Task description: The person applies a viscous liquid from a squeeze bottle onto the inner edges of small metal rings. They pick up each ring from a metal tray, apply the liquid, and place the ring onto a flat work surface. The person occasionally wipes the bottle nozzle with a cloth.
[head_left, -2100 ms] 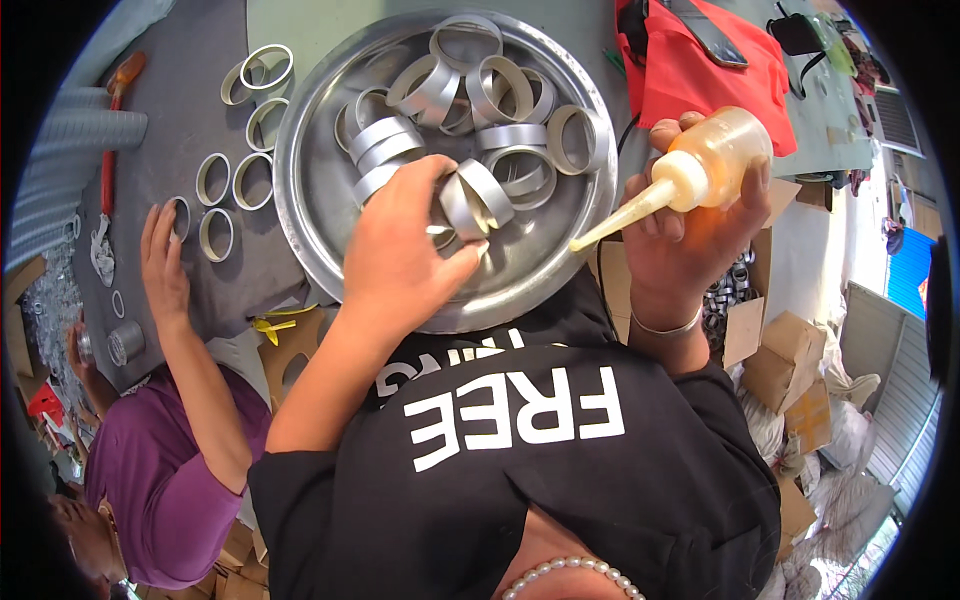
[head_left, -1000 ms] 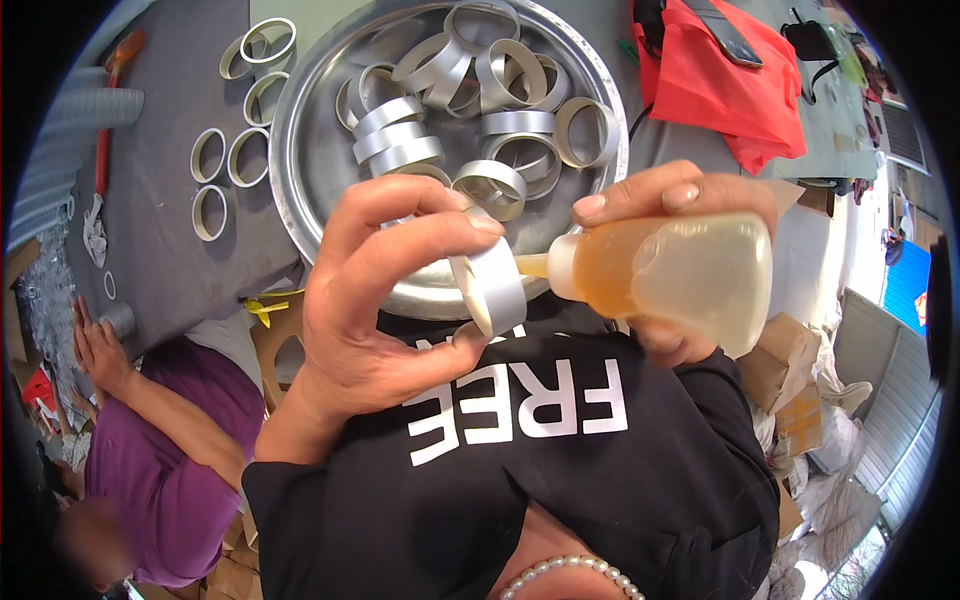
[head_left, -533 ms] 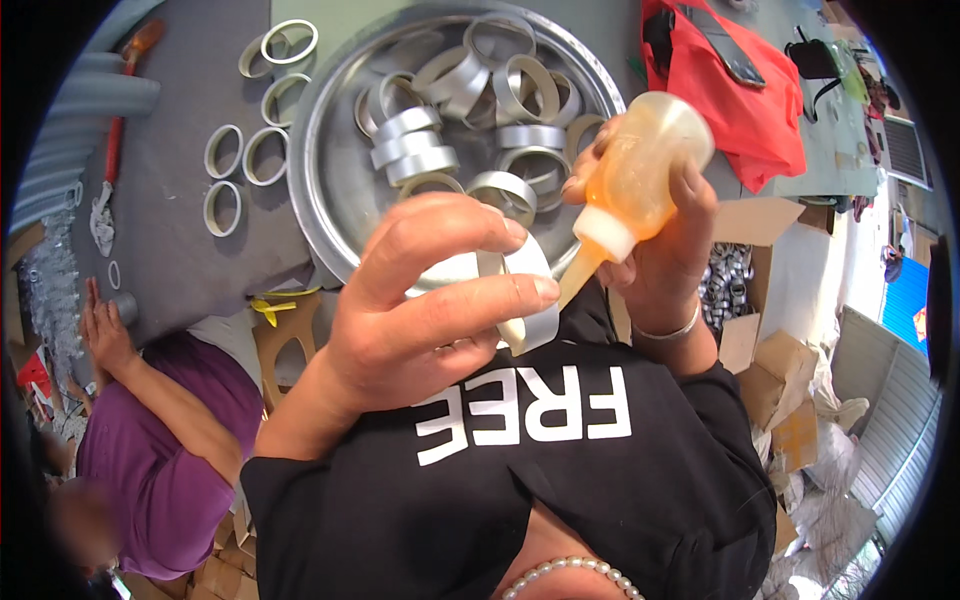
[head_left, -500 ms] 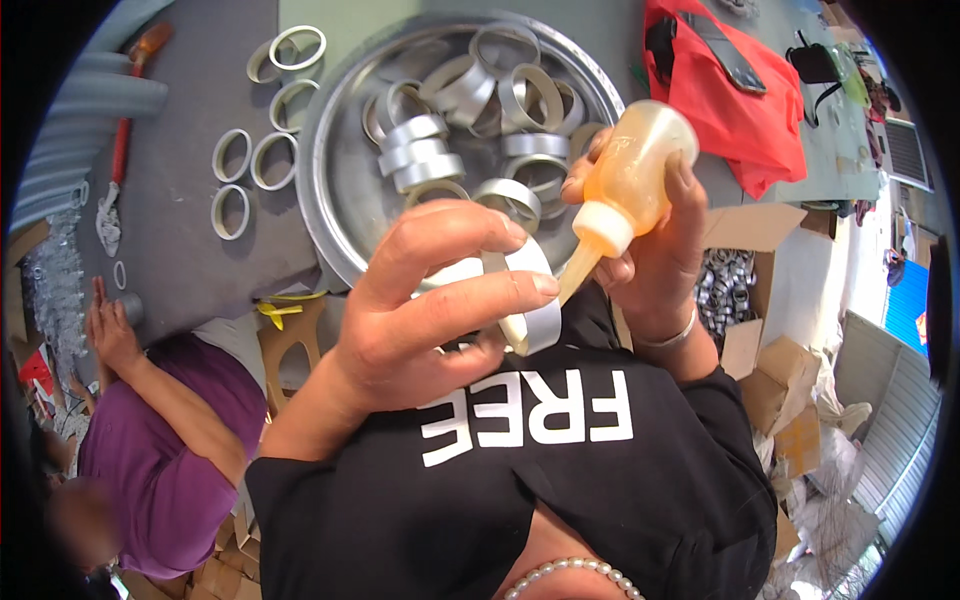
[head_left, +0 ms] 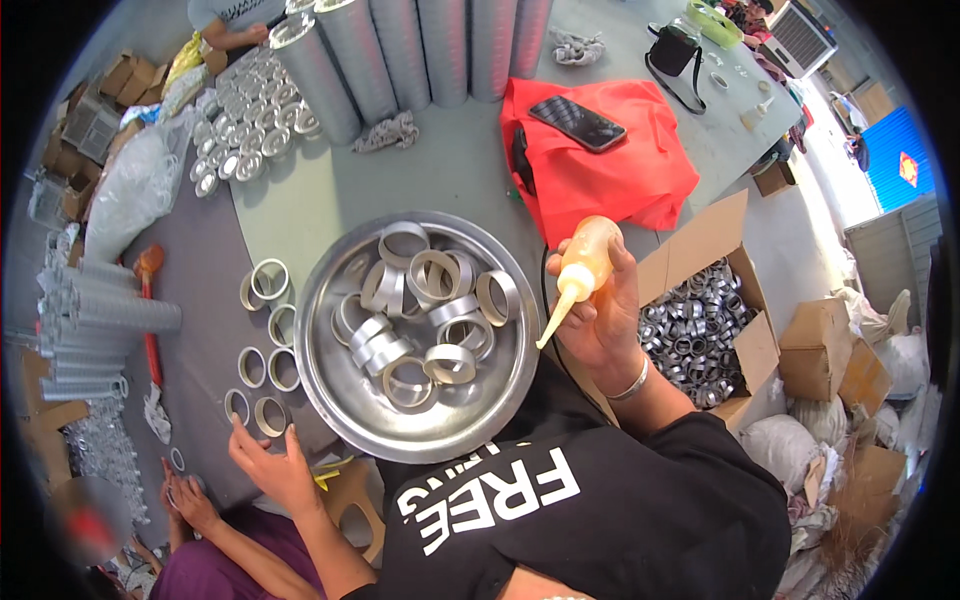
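My left hand reaches over the dark tabletop, its fingers spread around the near side of a silver metal ring. No grip on that ring shows. Several more silver rings lie beside and beyond it. My right hand is wrapped around a squeeze bottle of amber liquid, its long narrow nozzle tilted down to the left. Between my hands sits a round steel basin, and several loose metal rings are piled inside it.
A red cloth bag with a phone on it lies beyond the bottle. Right of me is a cardboard box of small metal rings. Tall ring stacks stand at the back. Another person's hands work at lower left.
My left hand has gone from in front of me to the left tabletop, and the ring it held now stands among the others there. My right hand still holds the bottle.
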The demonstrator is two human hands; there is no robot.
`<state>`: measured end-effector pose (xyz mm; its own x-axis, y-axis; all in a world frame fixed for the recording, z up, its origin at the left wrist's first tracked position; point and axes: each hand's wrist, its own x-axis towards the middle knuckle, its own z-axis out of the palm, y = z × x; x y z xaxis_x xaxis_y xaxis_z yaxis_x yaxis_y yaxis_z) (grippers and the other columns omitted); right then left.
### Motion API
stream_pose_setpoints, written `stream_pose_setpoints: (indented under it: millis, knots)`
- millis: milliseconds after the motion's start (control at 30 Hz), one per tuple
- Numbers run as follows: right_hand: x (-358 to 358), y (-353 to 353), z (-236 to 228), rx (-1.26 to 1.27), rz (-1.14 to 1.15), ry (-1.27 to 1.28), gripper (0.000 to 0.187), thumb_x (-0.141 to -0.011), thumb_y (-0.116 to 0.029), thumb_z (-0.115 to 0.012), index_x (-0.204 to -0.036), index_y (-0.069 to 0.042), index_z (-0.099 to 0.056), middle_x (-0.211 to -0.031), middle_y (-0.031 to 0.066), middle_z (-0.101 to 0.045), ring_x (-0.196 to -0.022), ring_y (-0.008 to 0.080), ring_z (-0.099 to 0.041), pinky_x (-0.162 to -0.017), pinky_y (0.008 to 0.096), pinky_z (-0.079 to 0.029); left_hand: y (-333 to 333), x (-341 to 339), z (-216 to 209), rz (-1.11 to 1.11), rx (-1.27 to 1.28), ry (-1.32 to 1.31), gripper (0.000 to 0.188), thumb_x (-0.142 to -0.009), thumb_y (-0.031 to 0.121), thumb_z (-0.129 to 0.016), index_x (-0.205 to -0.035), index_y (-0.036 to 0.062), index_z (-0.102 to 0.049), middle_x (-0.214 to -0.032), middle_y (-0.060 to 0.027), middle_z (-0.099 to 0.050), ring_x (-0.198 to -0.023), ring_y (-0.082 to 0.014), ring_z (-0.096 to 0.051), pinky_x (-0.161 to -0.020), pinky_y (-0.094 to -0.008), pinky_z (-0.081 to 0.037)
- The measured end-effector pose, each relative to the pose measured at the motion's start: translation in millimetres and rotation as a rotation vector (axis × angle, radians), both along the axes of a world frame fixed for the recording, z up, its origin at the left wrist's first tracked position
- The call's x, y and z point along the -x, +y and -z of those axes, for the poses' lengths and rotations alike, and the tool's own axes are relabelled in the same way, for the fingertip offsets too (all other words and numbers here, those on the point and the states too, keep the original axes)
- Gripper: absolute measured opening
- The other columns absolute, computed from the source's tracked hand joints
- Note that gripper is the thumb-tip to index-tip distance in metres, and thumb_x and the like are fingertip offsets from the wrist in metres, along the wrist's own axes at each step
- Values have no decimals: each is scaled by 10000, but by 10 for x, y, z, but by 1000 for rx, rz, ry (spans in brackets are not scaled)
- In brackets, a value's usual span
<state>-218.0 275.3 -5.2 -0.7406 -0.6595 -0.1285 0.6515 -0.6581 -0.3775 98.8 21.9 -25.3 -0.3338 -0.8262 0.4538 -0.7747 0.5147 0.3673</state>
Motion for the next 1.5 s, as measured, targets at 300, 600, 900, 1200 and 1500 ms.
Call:
stream_pose_setpoints:
  millis: [300,600,900,1200,1500]
  knots:
    - [163,197,74,104,40,-40,491,-957,-478,-511,-1129,-24,-578,-967,175,-669,-461,107,-513,-438,232,-443,-736,2596,-575,906,-104,17,177,-790,27,-656,-966,27,-676,-968,-149,-651,-798,-302,-626,-722,-365,-489]
    - [343,554,195,11,244,-22,473,-944,-479,-535,-1117,-38,-547,-935,196,-673,-429,99,-465,-436,243,-454,-1449,3916,462,855,-20,-372,271,-752,124,-728,-993,44,-636,-1059,-157,-598,-995,-378,-582,-847,-459,-478]
    - [263,322,27,153,213,26,466,-950,-459,-527,-1131,-30,-548,-971,217,-667,-443,91,-465,-421,235,-455,-1602,4028,556,792,-187,-254,261,-717,141,-773,-900,18,-634,-928,-189,-631,-896,-366,-620,-763,-451,-480]
    - [256,428,-122,216,259,133,425,-955,-483,-532,-1088,-82,-570,-942,173,-682,-555,110,-572,-511,265,-511,-1717,3920,470,692,35,-321,238,-743,163,-754,-894,-1,-672,-829,-197,-666,-763,-382,-640,-704,-465,-500]
    - [-105,55,-353,117,434,531,553,-949,-449,-550,-1325,-75,-395,-1193,238,-582,-728,260,-661,-614,345,-565,519,2230,-886,794,-1546,903,178,-944,86,-595,-1106,13,-593,-924,-66,-687,-738,-129,-677,-639,-262,-586]
